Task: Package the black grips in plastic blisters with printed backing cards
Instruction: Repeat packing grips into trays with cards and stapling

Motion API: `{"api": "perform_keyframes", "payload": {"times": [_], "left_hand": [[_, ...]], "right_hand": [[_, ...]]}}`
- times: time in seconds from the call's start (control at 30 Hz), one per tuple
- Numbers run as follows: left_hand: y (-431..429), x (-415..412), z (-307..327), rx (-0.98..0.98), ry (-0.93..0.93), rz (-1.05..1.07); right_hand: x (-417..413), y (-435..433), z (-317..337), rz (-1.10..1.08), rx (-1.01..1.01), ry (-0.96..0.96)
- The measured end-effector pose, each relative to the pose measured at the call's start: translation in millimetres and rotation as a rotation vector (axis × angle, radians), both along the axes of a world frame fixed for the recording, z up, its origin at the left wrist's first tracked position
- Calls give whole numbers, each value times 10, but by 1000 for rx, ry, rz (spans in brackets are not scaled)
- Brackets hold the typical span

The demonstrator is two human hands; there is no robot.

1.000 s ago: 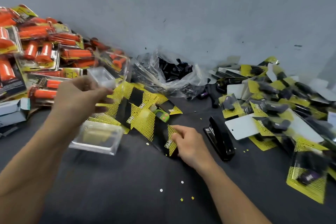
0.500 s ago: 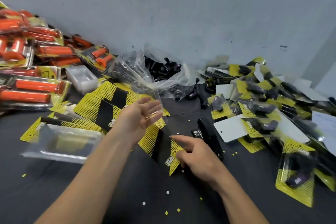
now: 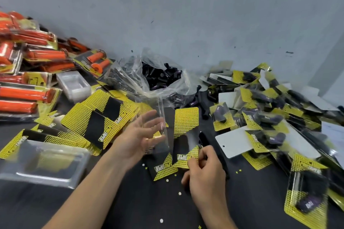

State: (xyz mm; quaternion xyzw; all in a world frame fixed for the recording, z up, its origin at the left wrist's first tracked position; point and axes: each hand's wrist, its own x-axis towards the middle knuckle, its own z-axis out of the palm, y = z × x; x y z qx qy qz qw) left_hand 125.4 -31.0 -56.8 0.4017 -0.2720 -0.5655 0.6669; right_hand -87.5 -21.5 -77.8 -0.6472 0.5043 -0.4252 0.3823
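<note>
Backing card [image 3: 184, 158], yellow and black, sits nearest. Right hand [image 3: 206, 174] pinches its lower edge, fingers curled onto it. Can't tell if it's lifted or flat on the dark table [image 3: 130, 208]. Black stapler [image 3: 206, 139] is just right of that hand.

Left hand [image 3: 137, 135] is beside the card, fingers spread and nearly straight, with a clear blister [image 3: 163, 117] upright against the fingertips. No grip visible in it, though it's blurred.

Spare blister tray [image 3: 42, 165] is at near left, with a loose card pile [image 3: 104, 115] behind it.

Black grips [image 3: 162, 74] are further back by the wall, in an open plastic bag [image 3: 130, 80] that looks well stocked.

Status, my read: finished black packs [image 3: 260, 117] are heaped on the right, so the job is well underway. For this unit, card and blister are picked. Still to do: load the grip, close the blister, staple. Plenty of stock remains.

Orange grip packs [image 3: 28, 95] are stacked far left.
</note>
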Motion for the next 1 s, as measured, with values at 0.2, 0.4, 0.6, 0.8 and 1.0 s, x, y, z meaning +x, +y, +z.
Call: {"api": "perform_keyframes", "payload": {"times": [0.2,0.4,0.6,0.8,1.0], "left_hand": [[11,-67,10,-29,82,-114],[20,-35,32,25,250,-141],[20,-57,62,82,313,-97],[57,-36,91,63,266,-173],[126,2,37,22,384,-202]], "right_hand": [[4,-3,-1,53,67,-85],[-3,-32,-28,117,125,-239],[-8,-61,-26,183,220,-391],[-56,-43,3,196,185,-331],[-71,4,-60,135,74,-144]]}}
